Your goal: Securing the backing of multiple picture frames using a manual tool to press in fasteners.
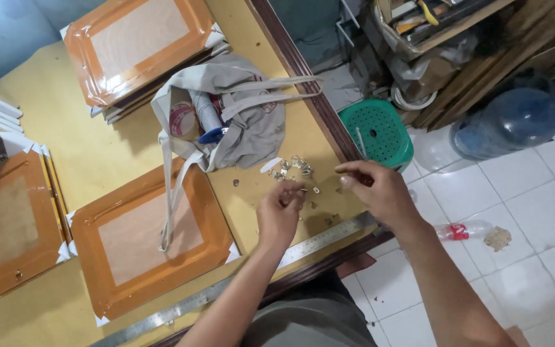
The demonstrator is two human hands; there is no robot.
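My left hand (279,212) hovers over the yellow tabletop (91,148), its fingertips pinched on a small metal hanger piece near the table's right side. My right hand (377,189) is beside it, just past the table's dark wooden edge, fingers curled together with something tiny possibly held between them. A small pile of metal hanger clips (293,167) lies just beyond both hands. Several loose clips are scattered around the pile. A long steel ruler (239,283) lies along the near edge under my left forearm.
A grey cloth tote bag (239,115) with rolls of tape inside lies behind the clips. Orange-backed picture frames (146,238) lie on the table left and far. A green plastic stool (377,132), a large water bottle (509,122) and a small plastic bottle (464,230) are on the tiled floor.
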